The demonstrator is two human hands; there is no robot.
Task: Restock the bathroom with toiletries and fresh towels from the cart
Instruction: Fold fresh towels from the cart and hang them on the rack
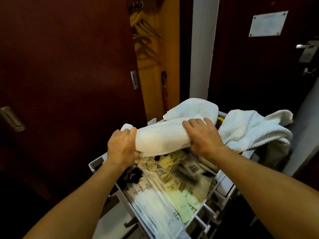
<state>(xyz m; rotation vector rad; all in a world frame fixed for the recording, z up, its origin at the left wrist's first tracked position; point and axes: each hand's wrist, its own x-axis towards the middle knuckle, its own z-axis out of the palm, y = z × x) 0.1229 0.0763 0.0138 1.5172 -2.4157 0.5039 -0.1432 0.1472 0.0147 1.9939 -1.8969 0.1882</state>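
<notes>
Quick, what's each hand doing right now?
Left hand: grips one end of the rolled white towel.
Right hand: fingers curled over the towel's other end, holding it.

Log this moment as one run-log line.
step: lifting towel from cart | left hand: grips towel end | right hand: grips other end | packets: untouched in tray

Packets [174, 192] in the cart: printed lettering, too blurred to read.
Plate [267, 23] on the door: print too faint to read.
</notes>
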